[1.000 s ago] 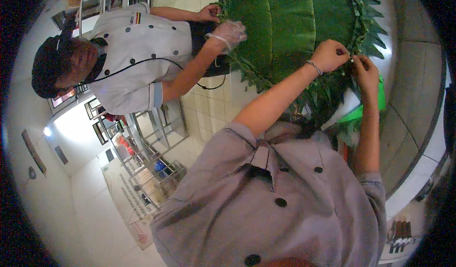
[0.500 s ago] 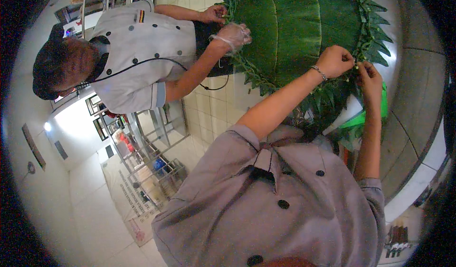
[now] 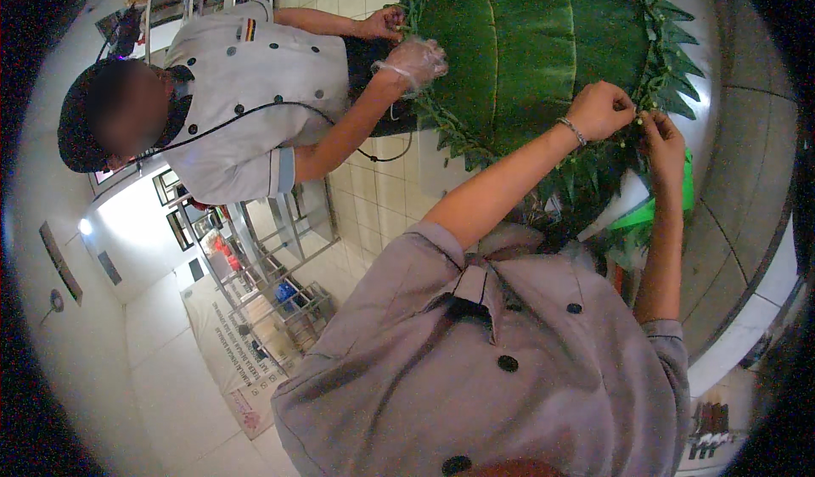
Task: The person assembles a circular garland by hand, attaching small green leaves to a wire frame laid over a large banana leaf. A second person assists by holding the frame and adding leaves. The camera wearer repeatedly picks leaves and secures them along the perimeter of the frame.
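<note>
A big round piece covered in broad green banana leaves (image 3: 531,44) lies in front of me. Around its rim runs a twisted green garland (image 3: 654,53) with small pale bits, and pointed folded leaves (image 3: 677,70) stick out beyond it. My left hand (image 3: 601,110), with a chain bracelet at the wrist, reaches across the near side, fingers pinched at the garland. Close by on the right, my right hand (image 3: 664,137) pinches the same stretch of garland. A tiny pale piece shows between the two sets of fingertips; its kind is too small to tell.
A co-worker in a pale buttoned jacket (image 3: 255,103) stands at the left, a plastic-gloved hand (image 3: 416,63) on the rim. Something bright green (image 3: 654,210) is beside my right forearm. A grey tiled counter (image 3: 722,214) curves along the right; metal racks (image 3: 280,256) stand behind at lower left.
My hands stay at the same spot on the rim, with barely any finger movement. The co-worker's head and body have shifted very slightly.
</note>
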`<state>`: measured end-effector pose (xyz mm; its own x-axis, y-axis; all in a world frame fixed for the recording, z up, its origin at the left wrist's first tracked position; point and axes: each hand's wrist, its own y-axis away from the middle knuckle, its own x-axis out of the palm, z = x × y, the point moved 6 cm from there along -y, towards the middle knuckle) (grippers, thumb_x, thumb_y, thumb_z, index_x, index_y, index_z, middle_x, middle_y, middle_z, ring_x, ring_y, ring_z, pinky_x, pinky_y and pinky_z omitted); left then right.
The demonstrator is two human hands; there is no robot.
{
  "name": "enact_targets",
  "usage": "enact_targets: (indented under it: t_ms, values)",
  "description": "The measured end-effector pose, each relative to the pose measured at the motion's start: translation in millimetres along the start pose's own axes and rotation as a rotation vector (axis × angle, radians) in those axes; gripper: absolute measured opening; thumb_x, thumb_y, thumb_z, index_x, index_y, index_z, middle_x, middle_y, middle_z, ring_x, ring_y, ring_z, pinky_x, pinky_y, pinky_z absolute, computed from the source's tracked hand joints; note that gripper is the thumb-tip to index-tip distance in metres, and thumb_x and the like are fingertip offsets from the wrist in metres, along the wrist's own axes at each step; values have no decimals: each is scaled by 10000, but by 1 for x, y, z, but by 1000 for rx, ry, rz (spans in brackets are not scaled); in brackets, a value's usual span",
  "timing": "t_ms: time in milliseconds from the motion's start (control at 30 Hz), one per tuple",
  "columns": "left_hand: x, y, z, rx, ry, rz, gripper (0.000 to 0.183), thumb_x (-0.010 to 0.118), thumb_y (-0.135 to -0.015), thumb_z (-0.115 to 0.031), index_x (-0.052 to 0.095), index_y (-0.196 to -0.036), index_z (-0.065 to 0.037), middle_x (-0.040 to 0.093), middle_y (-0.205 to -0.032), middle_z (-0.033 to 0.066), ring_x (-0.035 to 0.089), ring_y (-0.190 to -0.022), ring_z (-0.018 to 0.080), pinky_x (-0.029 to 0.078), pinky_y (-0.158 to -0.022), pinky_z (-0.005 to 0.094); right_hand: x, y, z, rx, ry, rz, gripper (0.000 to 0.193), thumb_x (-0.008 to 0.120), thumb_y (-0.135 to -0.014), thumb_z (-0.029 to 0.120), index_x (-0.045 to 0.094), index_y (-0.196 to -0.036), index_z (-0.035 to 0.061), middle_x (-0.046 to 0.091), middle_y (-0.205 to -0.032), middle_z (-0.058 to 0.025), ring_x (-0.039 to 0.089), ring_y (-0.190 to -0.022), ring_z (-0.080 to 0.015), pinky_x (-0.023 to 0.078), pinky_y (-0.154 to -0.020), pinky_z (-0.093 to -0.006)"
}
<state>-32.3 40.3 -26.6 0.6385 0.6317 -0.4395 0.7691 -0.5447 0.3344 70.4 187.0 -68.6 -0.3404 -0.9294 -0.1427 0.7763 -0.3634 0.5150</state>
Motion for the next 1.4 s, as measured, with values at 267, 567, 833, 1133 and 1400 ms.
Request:
enact_targets:
  t_ms: [267,567,833,1133,1400]
  values:
    - [1,-1,-3,69,-30,-3,230,711,-747,-262,762,-861,-69,723,-823,147,706,-759,306,561,-716,398,0,8,8,45,60,-32,342,653,-939,306,675,-1091,0,712,-964,-102,640,-823,-176,510,-762,-325]
    - [-4,9,-14,56,-98,79,322,679,-880,-302,730,-1053,-35,740,-975,136,701,-875,224,543,-835,347,1,14,11,-67,34,-132,353,645,-931,307,687,-1108,5,722,-957,-124,674,-853,-194,532,-789,-328]
    - [-8,16,-16,16,17,18,268,705,-852,-255,733,-976,-19,743,-913,128,711,-810,203,548,-757,326,12,24,21,73,-297,-131,317,644,-940,286,668,-1096,11,688,-891,-66,623,-660,-155,518,-565,-293]
    - [-7,18,-14,56,125,17,248,714,-861,-212,724,-985,2,744,-935,112,704,-842,181,545,-781,312,16,30,29,109,-356,-143,346,702,-912,231,603,-1161,13,643,-932,-26,607,-754,-111,483,-576,-254]
    - [-5,15,-4,28,186,57,272,715,-872,-220,723,-1013,12,743,-952,112,703,-872,185,548,-804,311,22,28,27,107,-337,-158,424,710,-886,239,612,-1222,-2,695,-1005,-111,650,-821,-178,533,-636,-311]
